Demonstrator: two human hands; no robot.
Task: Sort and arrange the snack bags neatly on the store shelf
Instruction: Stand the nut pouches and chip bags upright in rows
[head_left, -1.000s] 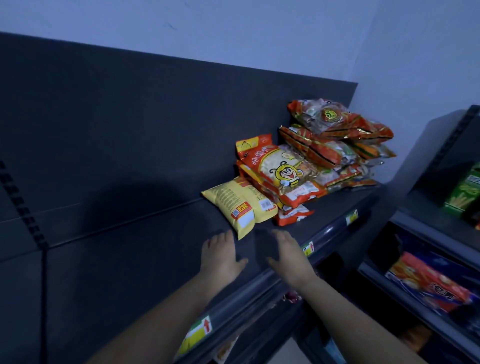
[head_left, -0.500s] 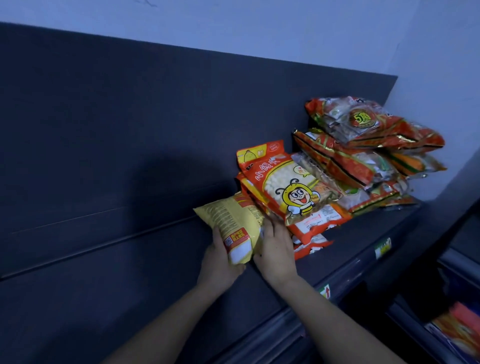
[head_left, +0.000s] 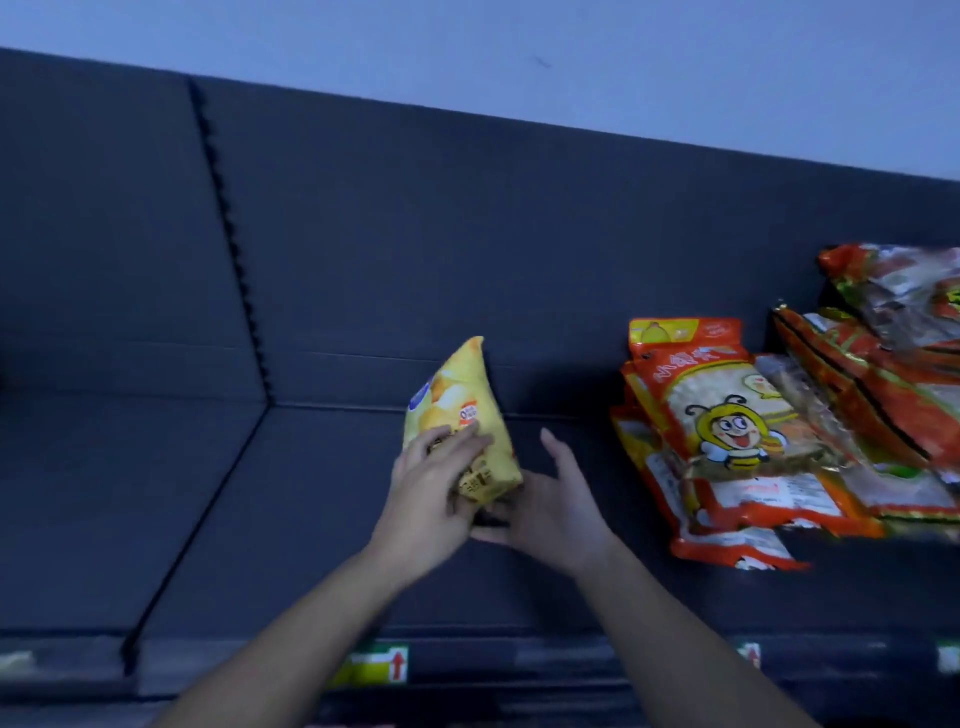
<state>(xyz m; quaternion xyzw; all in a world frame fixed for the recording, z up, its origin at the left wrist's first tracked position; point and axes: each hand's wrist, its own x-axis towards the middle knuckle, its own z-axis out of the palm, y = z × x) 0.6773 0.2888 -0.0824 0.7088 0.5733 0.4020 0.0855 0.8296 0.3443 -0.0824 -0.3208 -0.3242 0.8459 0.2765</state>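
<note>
A yellow chip bag (head_left: 460, 400) stands upright near the middle of the dark shelf (head_left: 322, 519). My left hand (head_left: 426, 499) grips the bag's lower front. My right hand (head_left: 550, 504) is just to its right, fingers spread, thumb side touching the bag's bottom corner. To the right lies a slanted pile of orange bags with a cartoon bee (head_left: 727, 436). Further right, partly cut off by the frame edge, red and gold bags (head_left: 883, 374) are heaped on one another.
The shelf's dark back panel (head_left: 467, 234) rises behind the bags. A slotted upright (head_left: 234, 249) divides this bay from the one on the left. Price tags (head_left: 374, 670) sit on the front rail. A pale wall (head_left: 519, 52) is above.
The yellow bag was lifted off the orange pile, carried left and turned upright. My left hand stays on it; my right hand has loosened. The view has swung left.
</note>
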